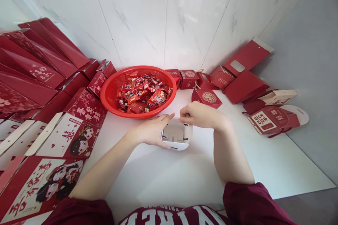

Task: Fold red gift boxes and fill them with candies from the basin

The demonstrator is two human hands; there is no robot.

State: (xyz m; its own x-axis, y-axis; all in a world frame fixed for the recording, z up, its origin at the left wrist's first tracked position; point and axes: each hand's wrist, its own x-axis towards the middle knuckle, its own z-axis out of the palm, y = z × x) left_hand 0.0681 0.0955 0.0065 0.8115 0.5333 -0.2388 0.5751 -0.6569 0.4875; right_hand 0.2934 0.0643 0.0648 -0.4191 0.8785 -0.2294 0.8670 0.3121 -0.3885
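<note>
A small, open-topped white box (175, 145) stands on the table in front of me, its pale inside facing up. My left hand (150, 132) spans the box's left side, thumb at the near edge and fingers along the far edge. The fingers of my right hand (199, 115) are curled in a pinch at the box's far right corner. What they pinch is too small to make out. Short dark red bits, perhaps cord, show at the box's left and right inner walls. Just beyond my left hand is a red plastic basket (105, 100) holding wrapped sweets (144, 93).
Large red gift boxes (42, 72) and printed boxes (67, 133) crowd the left side. Small red boxes (207, 97) line the tiled wall (139, 17). More cartons (246, 86) and a handled box (274, 119) lie at the right of the white table (264, 161).
</note>
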